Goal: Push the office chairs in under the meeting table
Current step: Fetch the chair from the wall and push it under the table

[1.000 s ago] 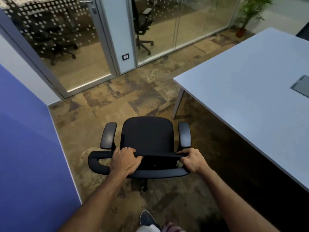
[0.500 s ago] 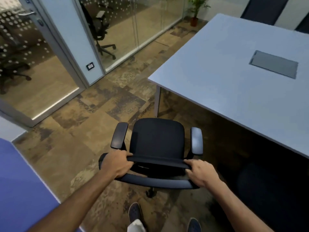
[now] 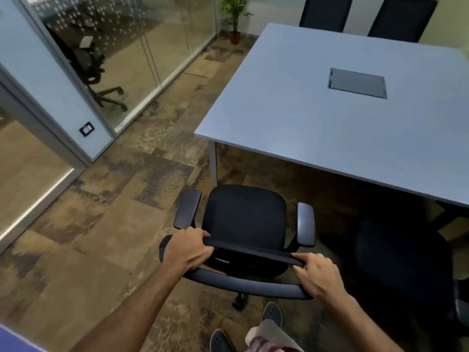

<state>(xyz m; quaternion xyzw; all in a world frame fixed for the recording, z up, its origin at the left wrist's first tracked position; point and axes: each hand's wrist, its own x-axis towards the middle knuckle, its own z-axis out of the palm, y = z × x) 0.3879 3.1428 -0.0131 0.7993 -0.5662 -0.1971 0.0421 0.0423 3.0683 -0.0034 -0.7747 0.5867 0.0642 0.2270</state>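
both hands clamp the top edge of the backrest of the black office chair (image 3: 247, 219): the left hand (image 3: 187, 251) wraps its fingers over the left end, the right hand (image 3: 318, 275) grips the right end, each closed around the thin upper bar.

the chair stands on the patterned carpet (image 3: 101, 237) just short of the near-left corner of the meeting table (image 3: 317, 118), not yet under it. its seat faces away from the person, toward the table edge and the table leg (image 3: 213, 163); the front of the seat is near that leg. the backrest bar, its long axis, runs left to right and tilts slightly down toward the right.

it is all black, with a mesh-like seat, two padded armrests (image 3: 305, 223) pointing forward on either side, a curved lower back frame, and one caster showing beneath.

a second dark chair (image 3: 401, 262) sits to the right, partly under the tabletop. two more chair backs (image 3: 326, 12) stand at the far side.
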